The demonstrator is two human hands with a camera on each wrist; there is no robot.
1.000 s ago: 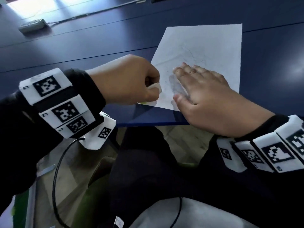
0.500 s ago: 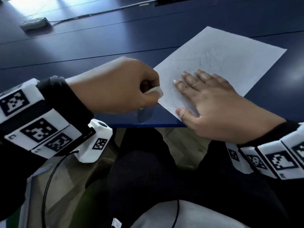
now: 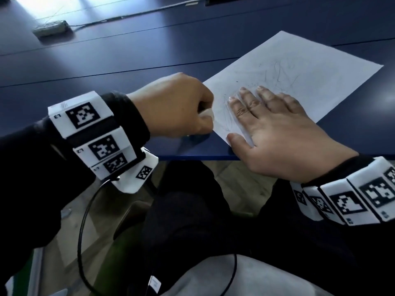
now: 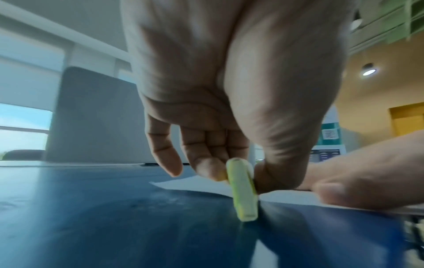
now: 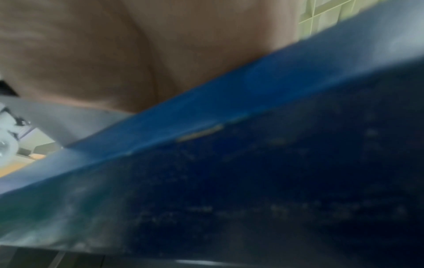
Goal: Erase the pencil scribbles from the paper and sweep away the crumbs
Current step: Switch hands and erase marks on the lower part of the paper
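Black sleeve and white marker blocks cover the left wrist, which comes in from about 8 o'clock in the head view. The left hand (image 3: 177, 105) is curled into a loose fist, knuckles up, and its thumb and fingers pinch a pale green eraser (image 4: 243, 190). In the left wrist view the eraser stands nearly upright, with its lower end down at the blue table (image 3: 128, 50), just at the left edge of the paper (image 3: 299, 67); whether it rests on the sheet or on the table beside it, I cannot tell. The paper lies tilted near the front edge of the table, running toward 2 o'clock, and grey pencil scribbles (image 3: 275, 75) show on its middle. The right hand (image 3: 275, 133) comes in from 4 o'clock and lies flat on the near part of the sheet, fingers straight and a little spread, pointing to 11 o'clock, thumb at the sheet's near corner. The right wrist view is blurred and shows only palm and table edge.
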